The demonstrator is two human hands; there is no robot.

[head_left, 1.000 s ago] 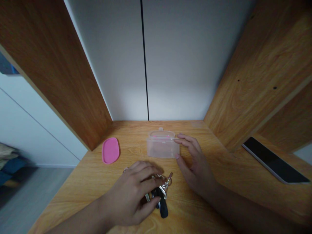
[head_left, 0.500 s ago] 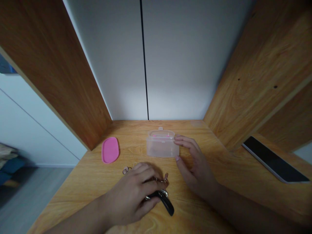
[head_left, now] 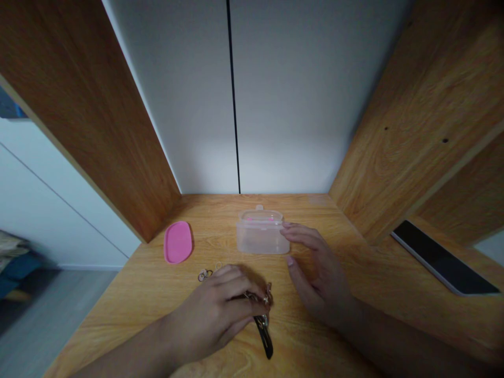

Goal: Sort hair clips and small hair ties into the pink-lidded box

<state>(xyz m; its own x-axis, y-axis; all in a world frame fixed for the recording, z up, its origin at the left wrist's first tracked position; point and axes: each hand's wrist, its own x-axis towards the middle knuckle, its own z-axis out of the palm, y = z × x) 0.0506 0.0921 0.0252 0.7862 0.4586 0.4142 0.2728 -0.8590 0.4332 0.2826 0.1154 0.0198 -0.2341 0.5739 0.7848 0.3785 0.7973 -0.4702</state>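
Black key fob [head_left: 264, 338] swung straighter below left fingers [head_left: 236, 294]

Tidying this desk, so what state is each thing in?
Keys, gripped, black fob showing below the hand
Left hand, closed on them
Clear box, upright, seemingly lidless
Right hand, open, fingertips at the box's end
Pink lid, lying flat, off the box
Tablet, screen dark

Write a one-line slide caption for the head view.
Left hand holds keys; right hand beside a clear plastic box.
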